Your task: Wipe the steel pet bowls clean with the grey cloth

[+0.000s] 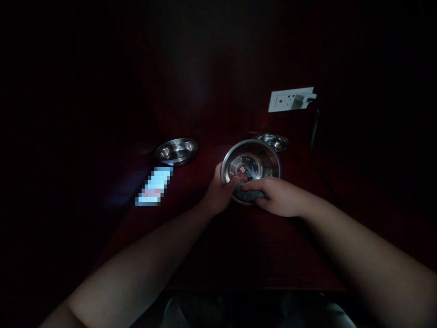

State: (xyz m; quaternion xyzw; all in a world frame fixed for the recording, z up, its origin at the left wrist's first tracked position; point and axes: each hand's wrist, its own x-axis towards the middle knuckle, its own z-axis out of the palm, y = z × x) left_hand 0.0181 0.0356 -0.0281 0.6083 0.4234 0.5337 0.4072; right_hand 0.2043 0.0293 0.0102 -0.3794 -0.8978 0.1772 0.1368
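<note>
My left hand (pixel 221 189) grips the near left side of a stainless steel bowl (pixel 264 159), its thumb over the rim. The bowl is tilted so that its inside faces me. A label (pixel 244 173) with dark, white and orange-red parts shows on the bowl's bottom. My right hand (pixel 273 193) is closed on a dark grey cloth (pixel 251 193) at the bowl's near rim. Part of the cloth lies inside the bowl. The fingers behind the cloth and under the bowl are hidden.
Metal dishes (pixel 176 151) sit to the left on the dark red table (pixel 252 246). Another metal dish (pixel 273 141) is behind the bowl. A lit, pixelated screen (pixel 155 186) lies at the left. At the back right is a wall socket (pixel 290 99) with a plug and cable (pixel 314 132).
</note>
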